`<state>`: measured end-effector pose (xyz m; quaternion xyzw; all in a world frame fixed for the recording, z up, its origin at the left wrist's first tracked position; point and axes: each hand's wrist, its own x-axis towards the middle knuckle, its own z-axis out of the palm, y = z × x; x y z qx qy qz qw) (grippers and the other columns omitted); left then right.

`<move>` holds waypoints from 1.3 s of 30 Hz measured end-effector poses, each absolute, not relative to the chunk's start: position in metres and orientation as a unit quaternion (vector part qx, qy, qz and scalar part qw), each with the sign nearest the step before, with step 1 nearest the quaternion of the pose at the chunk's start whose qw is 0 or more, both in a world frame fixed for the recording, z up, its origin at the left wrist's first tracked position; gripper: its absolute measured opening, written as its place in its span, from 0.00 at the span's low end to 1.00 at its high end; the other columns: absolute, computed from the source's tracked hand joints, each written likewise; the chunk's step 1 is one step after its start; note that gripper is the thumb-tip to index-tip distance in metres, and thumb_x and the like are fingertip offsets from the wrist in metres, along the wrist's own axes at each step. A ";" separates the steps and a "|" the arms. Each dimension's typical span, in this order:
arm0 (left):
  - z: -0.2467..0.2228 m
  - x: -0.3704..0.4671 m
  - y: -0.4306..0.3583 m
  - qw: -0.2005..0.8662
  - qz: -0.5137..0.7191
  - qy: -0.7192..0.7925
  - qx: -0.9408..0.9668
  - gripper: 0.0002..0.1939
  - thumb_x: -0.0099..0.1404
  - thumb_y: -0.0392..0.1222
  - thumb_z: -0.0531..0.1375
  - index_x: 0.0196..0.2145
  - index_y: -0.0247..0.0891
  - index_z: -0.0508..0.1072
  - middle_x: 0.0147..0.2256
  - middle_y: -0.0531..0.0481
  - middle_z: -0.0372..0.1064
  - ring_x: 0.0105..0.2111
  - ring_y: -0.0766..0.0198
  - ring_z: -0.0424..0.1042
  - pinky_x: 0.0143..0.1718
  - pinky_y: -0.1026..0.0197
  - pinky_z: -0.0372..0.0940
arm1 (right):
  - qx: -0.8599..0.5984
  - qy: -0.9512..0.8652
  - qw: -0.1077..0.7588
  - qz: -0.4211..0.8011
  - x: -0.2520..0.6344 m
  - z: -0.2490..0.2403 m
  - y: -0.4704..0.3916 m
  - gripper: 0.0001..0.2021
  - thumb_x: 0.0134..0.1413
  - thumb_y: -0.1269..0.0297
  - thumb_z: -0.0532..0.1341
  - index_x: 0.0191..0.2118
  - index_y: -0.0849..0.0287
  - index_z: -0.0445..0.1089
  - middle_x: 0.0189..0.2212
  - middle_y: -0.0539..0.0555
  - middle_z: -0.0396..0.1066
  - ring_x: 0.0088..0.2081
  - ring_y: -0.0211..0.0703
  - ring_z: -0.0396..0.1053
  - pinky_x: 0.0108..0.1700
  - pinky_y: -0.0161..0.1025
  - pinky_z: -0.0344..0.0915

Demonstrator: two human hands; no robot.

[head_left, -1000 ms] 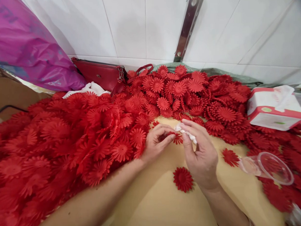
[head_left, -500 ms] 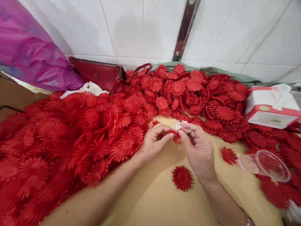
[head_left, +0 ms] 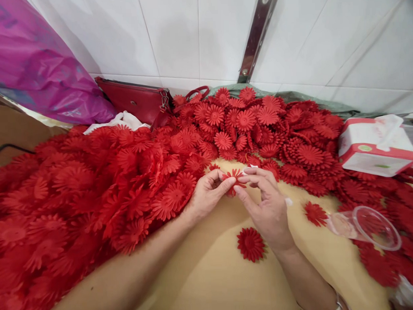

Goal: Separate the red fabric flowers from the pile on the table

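Between thumb and fingers, my left hand (head_left: 211, 191) pinches a small red flower piece (head_left: 233, 177) above the tan tabletop (head_left: 210, 272). My right hand (head_left: 265, 200) is at the flower's right edge, its thumb and fingers apart and its fingertips close to the petals. Below the hands, a darker red flower (head_left: 251, 244) lies flat on the table. Another one (head_left: 315, 213) rests to the right of my right hand. A bit of white material (head_left: 250, 168) shows behind my right fingertips, partly hidden.
Red flower pieces (head_left: 75, 191) form a large heap on the left, and more are piled at the back (head_left: 246, 119). At right are a tissue box (head_left: 377, 146) and a clear plastic lid (head_left: 376, 228). A red purse (head_left: 133, 101) and purple bag (head_left: 50, 65) stand back left.
The flower in my left hand now faces up more fully. My right thumb and fingers have spread apart, and the white material between the hands is less visible. A small white bit shows right of my right hand.
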<state>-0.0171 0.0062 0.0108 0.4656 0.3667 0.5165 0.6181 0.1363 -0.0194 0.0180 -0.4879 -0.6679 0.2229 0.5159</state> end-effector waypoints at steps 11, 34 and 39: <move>0.008 -0.014 0.005 0.609 0.510 0.363 0.487 0.20 0.57 0.55 0.71 0.31 0.35 0.75 0.27 0.53 0.71 0.26 0.69 0.66 0.31 0.65 0.63 | -0.478 -0.580 0.534 0.388 0.134 0.011 -0.018 0.11 0.58 0.64 0.67 0.47 0.52 0.72 0.47 0.55 0.72 0.52 0.46 0.71 0.58 0.49 0.68; 0.011 -0.020 0.004 0.530 0.661 0.404 0.345 0.27 0.69 0.68 0.54 0.30 0.39 0.66 0.16 0.59 0.64 0.16 0.70 0.66 0.23 0.66 0.64 | -0.511 -0.563 0.536 0.366 0.139 0.020 -0.016 0.13 0.61 0.59 0.65 0.49 0.54 0.71 0.44 0.55 0.74 0.43 0.42 0.73 0.50 0.45 0.70; 0.006 -0.024 0.011 0.533 0.706 0.357 0.300 0.37 0.68 0.73 0.48 0.64 0.47 0.58 0.52 0.43 0.78 0.31 0.65 0.81 0.43 0.59 0.72 | -0.515 -0.592 0.517 0.343 0.149 0.014 -0.013 0.10 0.63 0.57 0.63 0.46 0.55 0.73 0.44 0.56 0.76 0.45 0.45 0.74 0.53 0.48 0.70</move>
